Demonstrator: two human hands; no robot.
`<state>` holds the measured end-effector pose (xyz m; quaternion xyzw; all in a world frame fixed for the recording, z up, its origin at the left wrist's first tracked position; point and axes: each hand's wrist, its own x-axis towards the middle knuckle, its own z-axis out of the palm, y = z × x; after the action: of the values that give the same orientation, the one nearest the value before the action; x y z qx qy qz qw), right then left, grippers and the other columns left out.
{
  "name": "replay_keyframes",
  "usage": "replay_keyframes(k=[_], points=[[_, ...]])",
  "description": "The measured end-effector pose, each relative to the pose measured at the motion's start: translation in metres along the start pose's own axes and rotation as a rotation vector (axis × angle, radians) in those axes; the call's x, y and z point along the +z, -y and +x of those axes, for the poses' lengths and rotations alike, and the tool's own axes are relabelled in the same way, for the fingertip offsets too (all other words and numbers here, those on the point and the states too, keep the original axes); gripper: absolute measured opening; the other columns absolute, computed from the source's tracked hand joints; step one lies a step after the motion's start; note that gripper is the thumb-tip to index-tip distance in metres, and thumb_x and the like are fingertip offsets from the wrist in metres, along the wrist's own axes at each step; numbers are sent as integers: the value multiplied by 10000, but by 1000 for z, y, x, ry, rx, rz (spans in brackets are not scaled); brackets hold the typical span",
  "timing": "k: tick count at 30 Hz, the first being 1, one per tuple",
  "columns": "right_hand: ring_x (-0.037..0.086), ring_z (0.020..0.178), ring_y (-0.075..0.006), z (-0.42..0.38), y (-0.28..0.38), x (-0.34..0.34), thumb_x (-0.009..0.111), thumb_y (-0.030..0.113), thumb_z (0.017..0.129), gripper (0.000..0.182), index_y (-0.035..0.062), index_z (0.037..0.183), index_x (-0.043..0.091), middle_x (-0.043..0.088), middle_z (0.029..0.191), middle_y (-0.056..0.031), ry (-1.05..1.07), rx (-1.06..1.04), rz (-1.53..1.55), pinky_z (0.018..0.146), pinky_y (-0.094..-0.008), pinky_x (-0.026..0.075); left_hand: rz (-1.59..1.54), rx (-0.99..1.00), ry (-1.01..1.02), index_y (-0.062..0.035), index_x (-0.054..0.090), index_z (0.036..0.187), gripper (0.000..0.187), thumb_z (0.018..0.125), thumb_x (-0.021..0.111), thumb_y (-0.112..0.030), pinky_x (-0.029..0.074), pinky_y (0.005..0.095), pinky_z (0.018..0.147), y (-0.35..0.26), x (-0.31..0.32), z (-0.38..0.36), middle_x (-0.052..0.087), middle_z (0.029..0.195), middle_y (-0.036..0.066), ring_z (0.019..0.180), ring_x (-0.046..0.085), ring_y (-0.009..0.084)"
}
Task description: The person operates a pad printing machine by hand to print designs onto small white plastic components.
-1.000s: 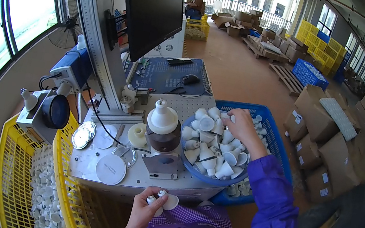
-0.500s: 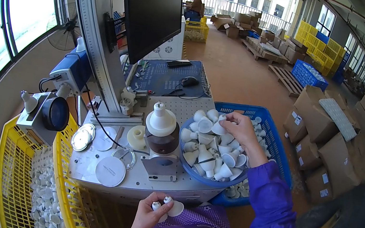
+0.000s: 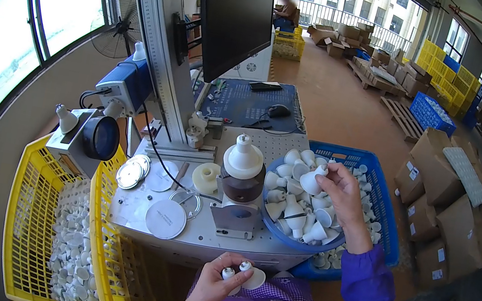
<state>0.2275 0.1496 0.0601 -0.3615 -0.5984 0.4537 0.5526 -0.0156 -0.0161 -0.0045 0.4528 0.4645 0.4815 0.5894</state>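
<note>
White cup point(image 3: 312, 182), its narrow neck between my right hand's point(image 3: 344, 194) nearly closed fingertips, likely to spare the flare, hangs over the tub point(image 3: 296, 241), with headroom above the rim. My left hand's point(image 3: 210, 288) curled fingers pinch two cups point(image 3: 255, 279) below the table edge point(image 3: 207, 250).

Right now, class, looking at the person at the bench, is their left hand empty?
No, the left hand holds two white flared parts, their narrow ends poking up by the fingers.
</note>
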Motion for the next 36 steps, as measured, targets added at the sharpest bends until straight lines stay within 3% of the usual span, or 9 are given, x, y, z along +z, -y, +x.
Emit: replay_keyframes(k=[5, 9, 11, 14, 18, 23, 27, 29, 36], points=[[562, 823, -91, -9, 1, 4, 644, 90, 858, 206, 13, 1033, 569, 617, 907, -43, -8, 46, 0, 734, -250, 452, 35, 26, 19, -13, 662, 968, 167, 840, 691, -116, 425, 256, 832, -17, 2, 1, 596, 1005, 44, 951, 545, 112], [561, 819, -90, -10, 7, 9, 646, 91, 852, 208, 17, 1030, 571, 614, 902, -40, 7, 32, 2, 734, -247, 450, 48, 282, -19, -17, 681, 974, 213, 809, 723, -145, 428, 277, 858, -56, -1, 18, 552, 1122, 104, 1028, 533, 167], [563, 822, -90, -10, 14, 14, 645, 92, 851, 207, 18, 1030, 572, 614, 901, -38, 2, 18, 16, 738, -248, 451, 265, 535, -149, -15, 686, 956, 225, 798, 736, -167, 411, 296, 899, -83, -2, 29, 511, 1216, 142, 1125, 503, 201], [571, 837, -93, -9, 22, 22, 645, 94, 851, 205, 21, 1029, 574, 618, 912, -37, -9, -5, 37, 753, -249, 454, 434, 718, -244, -8, 688, 944, 265, 780, 756, -205, 441, 342, 885, -109, -7, 61, 470, 1282, 180, 1152, 512, 252], [604, 834, -102, 2, 33, 34, 661, 108, 855, 243, 5, 1055, 569, 645, 928, -60, -8, -94, 4, 730, -243, 490, 350, 620, -239, 13, 683, 930, 292, 781, 754, -228, 474, 370, 849, -140, 2, 93, 469, 1287, 201, 1119, 546, 284], [605, 851, -99, 25, 46, 62, 679, 140, 854, 256, -2, 1041, 576, 655, 930, -72, -2, -170, 9, 727, -240, 489, 420, 410, -126, 51, 668, 951, 335, 797, 731, -240, 487, 317, 821, -161, 2, 115, 578, 1165, 168, 1041, 587, 229], [612, 839, -99, 45, 41, 84, 673, 160, 864, 258, -4, 1039, 579, 668, 920, -75, 35, -205, 3, 727, -244, 499, 365, 538, -128, 46, 668, 973, 301, 811, 717, -202, 473, 299, 820, -164, -18, 95, 610, 1110, 132, 1008, 582, 187], [613, 850, -99, 49, 34, 96, 669, 165, 868, 256, -3, 1041, 582, 670, 932, -76, 83, -198, 72, 736, -249, 499, 165, 619, -219, 30, 675, 966, 228, 827, 695, -149, 454, 285, 828, -167, -28, 69, 603, 1117, 119, 969, 570, 158], [635, 930, -160, 44, 25, 122, 663, 188, 873, 284, -23, 1042, 577, 673, 951, -114, 150, -290, -174, 822, -284, 491, -21, 483, -308, -6, 689, 955, 157, 827, 680, -96, 430, 262, 821, -127, -58, 32, 597, 1130, 91, 884, 527, 111]])
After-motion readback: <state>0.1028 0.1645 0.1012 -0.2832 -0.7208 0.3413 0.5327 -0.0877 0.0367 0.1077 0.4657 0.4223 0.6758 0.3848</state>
